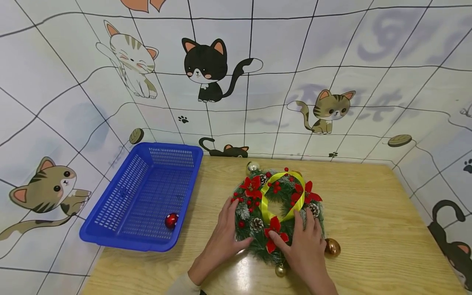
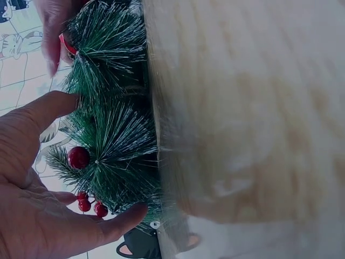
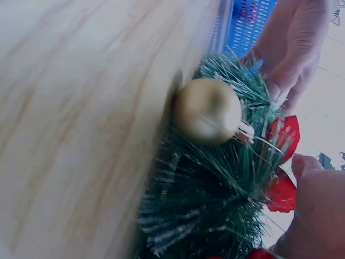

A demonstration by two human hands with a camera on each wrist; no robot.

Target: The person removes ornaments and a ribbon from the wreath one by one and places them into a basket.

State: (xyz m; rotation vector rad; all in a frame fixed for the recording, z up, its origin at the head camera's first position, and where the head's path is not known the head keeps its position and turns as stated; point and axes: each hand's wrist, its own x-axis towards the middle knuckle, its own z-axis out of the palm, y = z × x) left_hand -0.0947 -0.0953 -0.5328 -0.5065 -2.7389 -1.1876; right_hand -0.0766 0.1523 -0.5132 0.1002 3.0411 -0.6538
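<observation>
A green Christmas wreath (image 1: 259, 246) lies on the table with red poinsettias (image 1: 252, 187), berries, pinecones (image 1: 257, 224) and a loop of yellow ribbon (image 1: 264, 205). At its left edge is my left hand (image 1: 221, 241), thumb and fingers spread apart; in the left wrist view the thumb (image 2: 51, 108) reaches the green needles. My right hand (image 1: 304, 250) rests over the lower right of the wreath, its thumb by the front poinsettia (image 1: 274, 235) and its fingers extended toward the ribbon. A gold ball (image 3: 207, 110) hangs at the wreath's near edge.
A copper-coloured ball (image 1: 333, 247) sits right of the wreath, a pale gold one (image 1: 253, 167) behind it. On the left stands a blue basket (image 1: 125, 245) holding a red ball (image 1: 171, 221). A cat-patterned wall covering (image 1: 273, 98) borders the wooden table (image 1: 372, 229).
</observation>
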